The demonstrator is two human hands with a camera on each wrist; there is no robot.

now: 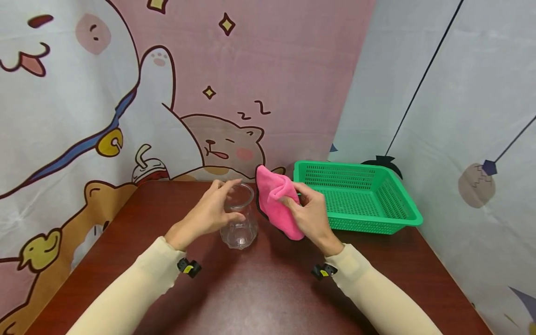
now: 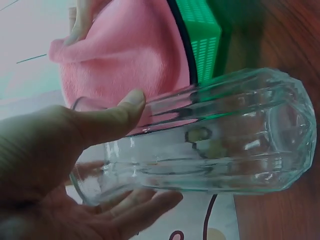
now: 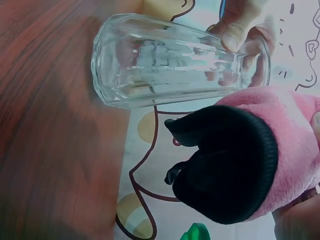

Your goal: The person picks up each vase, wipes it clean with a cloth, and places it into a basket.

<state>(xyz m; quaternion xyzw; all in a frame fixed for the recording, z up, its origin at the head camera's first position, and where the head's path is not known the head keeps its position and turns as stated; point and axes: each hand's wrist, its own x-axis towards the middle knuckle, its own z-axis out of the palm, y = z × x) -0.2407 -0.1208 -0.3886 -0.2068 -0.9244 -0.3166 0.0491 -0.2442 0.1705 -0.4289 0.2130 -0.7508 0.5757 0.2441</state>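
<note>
Beside one glass vase [image 1: 239, 229], the right hand [image 1: 313, 215] grips one cloth [image 1: 276, 207].

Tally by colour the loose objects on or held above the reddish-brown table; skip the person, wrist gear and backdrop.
Clear: 1, the transparent ribbed vase
Pink: 1, the soft fabric cloth with black edging
Green: 1, the rectangular perforated plastic basket
Total: 3

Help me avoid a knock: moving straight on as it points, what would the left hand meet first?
The left hand would most likely meet the glass jar first; the jar's upper part is right at the hand, though whether they touch is unclear.
</note>
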